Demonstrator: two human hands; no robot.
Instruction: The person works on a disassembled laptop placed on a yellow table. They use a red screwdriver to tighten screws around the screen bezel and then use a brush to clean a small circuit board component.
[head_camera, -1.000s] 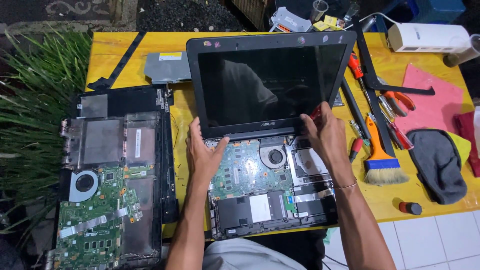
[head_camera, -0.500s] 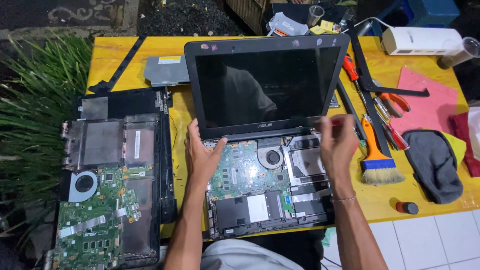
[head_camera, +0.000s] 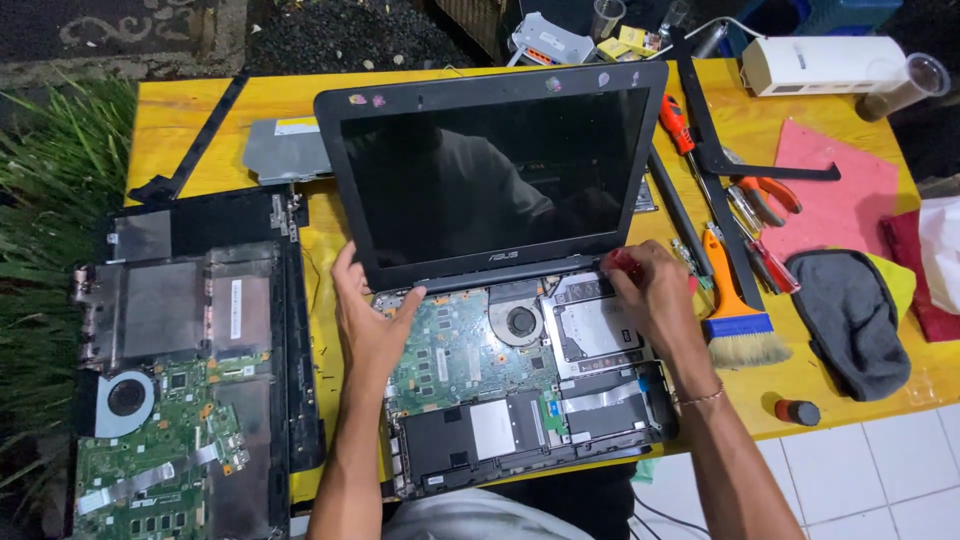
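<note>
On yellow table (head_camera: 230, 110): two opened laptops (head_camera: 500, 300), two hands (head_camera: 370, 325).

The opened laptop (head_camera: 500, 300) stands near the middle of the yellow desk (head_camera: 200, 110) with its black-framed screen (head_camera: 495, 170) raised upright and dark, and its base stripped of the keyboard cover so the green circuit board (head_camera: 450, 355), a round cooling fan (head_camera: 520, 322), a silver drive in its bay (head_camera: 595, 325) and a black battery section (head_camera: 500, 430) lie bare. A small red-handled tool (head_camera: 622, 263), mostly hidden in the right hand (head_camera: 655, 300), sits at the right hinge corner just below the screen. The left hand (head_camera: 370, 320) rests flat on the base's left edge, thumb touching the lower screen frame.
</note>
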